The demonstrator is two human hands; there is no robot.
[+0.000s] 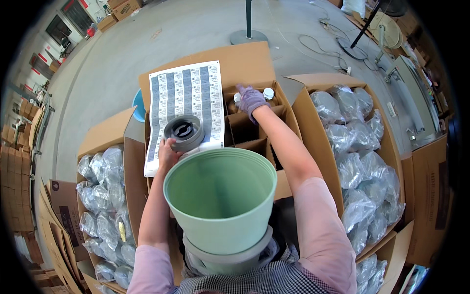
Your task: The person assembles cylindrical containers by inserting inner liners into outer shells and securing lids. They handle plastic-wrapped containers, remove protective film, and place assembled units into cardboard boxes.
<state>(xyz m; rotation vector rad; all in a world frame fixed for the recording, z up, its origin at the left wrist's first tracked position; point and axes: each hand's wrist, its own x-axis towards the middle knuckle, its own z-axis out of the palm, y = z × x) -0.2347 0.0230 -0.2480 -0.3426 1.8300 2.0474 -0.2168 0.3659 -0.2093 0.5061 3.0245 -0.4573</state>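
Observation:
My left hand (169, 158) is bare, with its fingers closed on the near-left edge of a grey ring-shaped part (195, 135) with a black centre. That part lies on a large printed label sheet (188, 88), spread over the left side of an open carton (289, 117). Farther right, my right hand (253, 101) in a purple glove reaches into the carton. Its fingers are around the white cap of a bottle (237, 97), partly hidden by the hand. Another white-capped brown bottle (268, 94) stands just beyond. Cardboard dividers (247, 128) form compartments nearer me.
A green flowerpot-shaped tub (220, 230) stands right before my body, between my forearms. Cartons of clear-plastic-wrapped items flank me on the left (128, 161) and right (325, 161). A blue tub (139, 107) sits behind the sheet. Cables (318, 49) and a post base (249, 37) are on the floor.

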